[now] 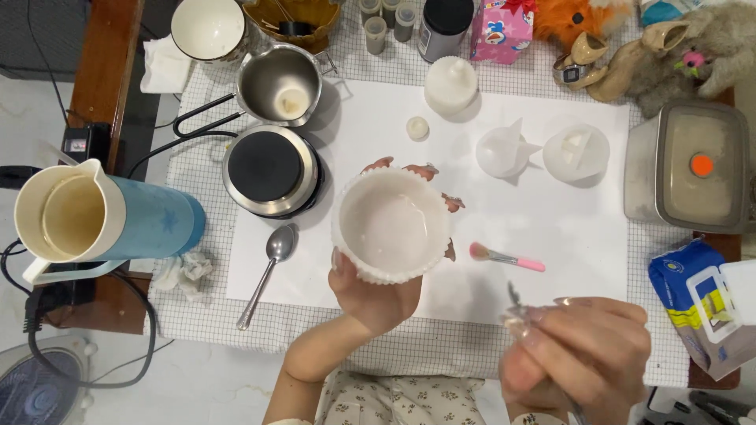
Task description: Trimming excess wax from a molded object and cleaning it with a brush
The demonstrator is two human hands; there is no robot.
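My left hand (376, 295) cups a white scalloped round mould (391, 224) from below, with fingertips showing past its far rim; the mould's inside looks pale and smooth. My right hand (579, 354) is raised close to the camera at the lower right and pinches a thin metal tool (514, 297) between its fingers; its tip points toward the mould. A small brush with a pink handle (508, 257) lies on the white sheet (551, 228) to the right of the mould.
A small hotplate (266, 169), a steel pot (279, 85) and a spoon (268, 271) sit at the left. A blue jug (94, 219) stands at the far left. Two white moulds (504, 149) (576, 153), a white lidded shape (450, 85) and a grey box (693, 165) lie beyond.
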